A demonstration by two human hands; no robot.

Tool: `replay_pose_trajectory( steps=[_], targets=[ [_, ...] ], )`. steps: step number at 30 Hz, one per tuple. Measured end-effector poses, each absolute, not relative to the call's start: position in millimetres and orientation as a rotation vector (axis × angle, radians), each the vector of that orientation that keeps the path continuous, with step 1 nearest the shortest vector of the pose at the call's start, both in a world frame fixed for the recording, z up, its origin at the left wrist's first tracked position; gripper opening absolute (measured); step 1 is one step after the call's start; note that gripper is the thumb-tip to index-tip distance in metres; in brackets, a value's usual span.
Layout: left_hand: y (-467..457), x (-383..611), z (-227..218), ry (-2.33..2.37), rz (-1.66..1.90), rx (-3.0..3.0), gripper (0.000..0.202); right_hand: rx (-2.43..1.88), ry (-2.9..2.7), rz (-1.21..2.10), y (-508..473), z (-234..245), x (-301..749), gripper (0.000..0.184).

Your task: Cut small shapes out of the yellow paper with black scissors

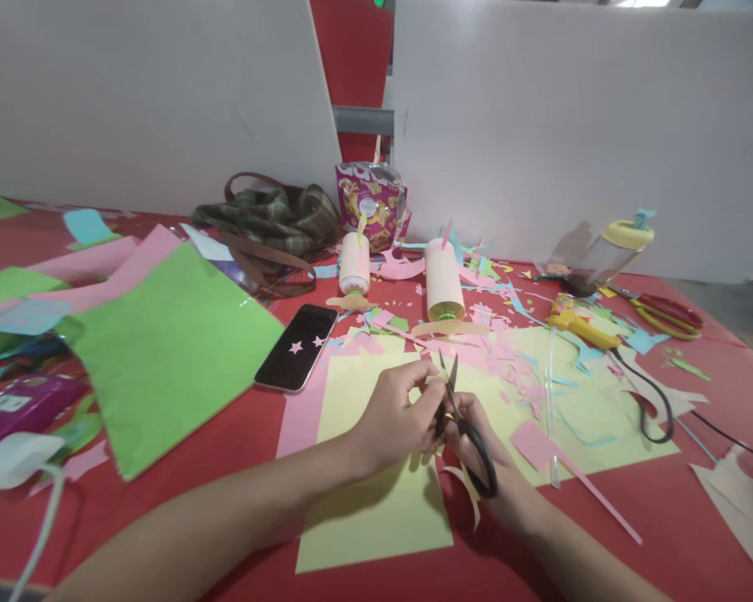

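Black-handled scissors [450,395] are gripped in my right hand [484,431], their slightly parted blades pointing away from me. My left hand [392,414] is closed beside the blades, with thumb and forefinger pinching what looks like a small scrap of pale yellow paper [440,377]. The fingers partly cover the scrap. Under both hands lies a yellow paper sheet [364,518], over a pink one. A curled paper offcut [468,493] hangs or lies just below the scissors. Left of my hands, two pink paper stars [296,348] rest on a black phone [282,368].
Two paper-wrapped cylinders [444,280] stand beyond my hands among coloured scraps. A yellow glue gun [581,322] with a cord, red-and-yellow-handled scissors [668,313] and a clear cup [612,255] are right. Green paper [176,351] spreads left. A snack bag [376,201] stands behind.
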State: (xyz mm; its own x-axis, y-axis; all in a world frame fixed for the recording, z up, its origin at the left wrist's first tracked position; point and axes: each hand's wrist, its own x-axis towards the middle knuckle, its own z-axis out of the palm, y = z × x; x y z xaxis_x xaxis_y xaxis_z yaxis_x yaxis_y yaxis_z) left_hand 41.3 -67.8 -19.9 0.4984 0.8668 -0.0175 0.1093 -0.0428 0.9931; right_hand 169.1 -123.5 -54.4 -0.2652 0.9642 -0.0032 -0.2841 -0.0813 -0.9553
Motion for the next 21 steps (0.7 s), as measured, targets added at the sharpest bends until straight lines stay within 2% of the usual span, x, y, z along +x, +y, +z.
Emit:
replay_pose_trajectory(
  steps=[21],
  targets=[
    [-63.8,39.1,-11.6,0.923,0.777,1.712,0.023,-0.848,-1.095,1.644,-124.9,-58.9,170.6,0.022]
  ],
)
